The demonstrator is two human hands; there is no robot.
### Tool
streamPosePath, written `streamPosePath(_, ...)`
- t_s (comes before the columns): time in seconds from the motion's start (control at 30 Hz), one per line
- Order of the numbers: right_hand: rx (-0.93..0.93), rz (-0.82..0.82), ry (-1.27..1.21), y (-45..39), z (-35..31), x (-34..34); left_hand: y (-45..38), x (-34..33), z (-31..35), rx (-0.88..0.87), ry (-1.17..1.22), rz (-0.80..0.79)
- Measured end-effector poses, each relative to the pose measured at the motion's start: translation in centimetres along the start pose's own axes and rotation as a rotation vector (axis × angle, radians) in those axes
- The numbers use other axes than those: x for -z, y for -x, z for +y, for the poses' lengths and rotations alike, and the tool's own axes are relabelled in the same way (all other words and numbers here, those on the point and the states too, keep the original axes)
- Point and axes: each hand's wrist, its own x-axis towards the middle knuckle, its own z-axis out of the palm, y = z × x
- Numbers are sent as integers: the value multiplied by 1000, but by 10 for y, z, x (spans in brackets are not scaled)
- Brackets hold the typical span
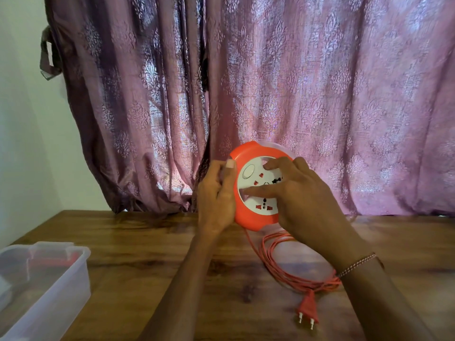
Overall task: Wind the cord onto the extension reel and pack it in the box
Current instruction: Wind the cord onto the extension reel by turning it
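An orange round extension reel with a white socket face is held upright above the wooden table. My left hand grips its left rim, thumb on the front edge. My right hand lies across the white face, fingers spread and pressed on it. From the reel's underside an orange cord hangs down and lies in loose loops on the table below my right wrist. The cord ends in a red two-pin plug near the front. A clear plastic box stands open at the lower left.
The wooden table runs across the view, with a purple patterned curtain hanging just behind it. Something red lies inside the clear box, blurred through its wall. A pale wall is at the left.
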Motion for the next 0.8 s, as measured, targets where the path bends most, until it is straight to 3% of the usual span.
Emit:
streamPosePath(0.5,-279,119,-8,-1,-5,-5,0,-2,0,-9,5,14)
streamPosePath(0.63,-185,107,-102,-1,-1,-2,1,-1,2,-3,20,18)
streamPosePath(0.8,80,99,-170,-1,7,-3,0,0,2,13,33,17)
